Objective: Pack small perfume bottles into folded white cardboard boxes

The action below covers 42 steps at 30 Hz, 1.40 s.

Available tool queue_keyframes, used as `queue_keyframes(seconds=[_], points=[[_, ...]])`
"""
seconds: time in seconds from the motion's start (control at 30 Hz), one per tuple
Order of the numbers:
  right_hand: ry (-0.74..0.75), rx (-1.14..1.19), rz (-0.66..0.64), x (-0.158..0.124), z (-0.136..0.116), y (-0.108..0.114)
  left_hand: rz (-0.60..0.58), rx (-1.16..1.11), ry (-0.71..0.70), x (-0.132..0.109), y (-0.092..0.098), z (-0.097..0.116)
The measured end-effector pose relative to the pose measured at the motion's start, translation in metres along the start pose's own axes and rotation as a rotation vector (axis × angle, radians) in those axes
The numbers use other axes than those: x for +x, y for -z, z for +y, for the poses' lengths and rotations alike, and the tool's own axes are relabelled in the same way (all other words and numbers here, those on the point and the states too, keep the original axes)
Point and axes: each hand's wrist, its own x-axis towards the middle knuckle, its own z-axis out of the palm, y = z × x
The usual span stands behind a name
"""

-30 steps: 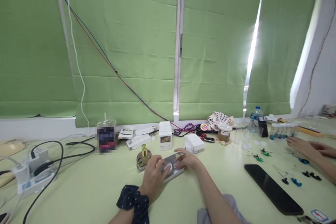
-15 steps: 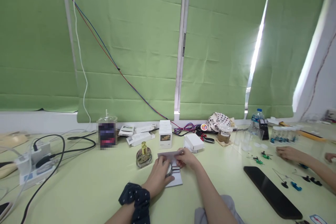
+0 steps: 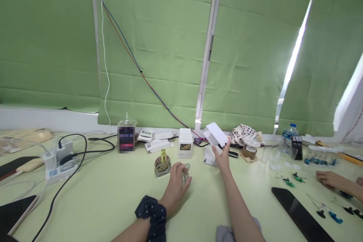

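My left hand (image 3: 177, 183), with a dark scrunchie (image 3: 151, 215) at the wrist, is closed around a small clear bottle (image 3: 185, 174) with a pale round top. My right hand (image 3: 223, 157) grips a white folded box (image 3: 217, 134), raised over another white box (image 3: 210, 155). Left of my left hand stands a perfume bottle (image 3: 162, 165) with a gold neck. Behind it are white boxes with a picture on the front (image 3: 185, 145).
At the left are a power strip (image 3: 61, 170), black cables and a lidded cup (image 3: 126, 136). A black phone (image 3: 300, 211) lies at the right, near green clips (image 3: 289, 182). Another person's hand (image 3: 330, 178) rests beyond it.
My right hand has moved right and away from my left hand, lifting a white folded box. The white card under my left hand is gone, and the bottle shows upright. The view has turned left.
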Motion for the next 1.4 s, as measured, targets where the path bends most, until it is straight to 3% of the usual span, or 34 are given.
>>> queue_keyframes(seconds=[0.13,0.3,0.5,0.67,0.8,0.93,1.13,1.3,1.4], points=[[-0.095,-0.558,-0.140,-0.015,0.005,-0.005,-0.002,-0.048,0.114,-0.001,-0.005,-0.010],[-0.041,-0.726,0.042,-0.028,-0.008,-0.009,-0.007,-0.051,0.200,-0.001,-0.005,-0.012],[-0.190,-0.724,-0.345,-0.029,0.003,-0.012,-0.028,-0.018,0.249,-0.003,-0.011,-0.017],[-0.008,-0.779,-0.345,-0.032,0.004,-0.033,-0.032,0.165,0.052,-0.002,-0.007,-0.020],[0.364,-0.774,-0.275,-0.028,-0.019,-0.061,-0.056,0.387,-0.066,0.000,0.005,-0.020],[0.599,-0.794,-0.402,-0.023,-0.042,-0.090,-0.077,0.563,-0.116,0.001,0.011,-0.024],[0.610,-0.776,-0.410,-0.031,-0.047,-0.103,-0.107,0.728,-0.103,0.005,0.013,-0.034],[0.593,-0.696,-0.509,-0.043,-0.045,-0.086,-0.077,0.771,-0.015,0.005,0.014,-0.034],[0.558,-0.602,-0.529,-0.044,-0.047,-0.066,-0.028,0.679,-0.029,0.005,0.012,-0.029]])
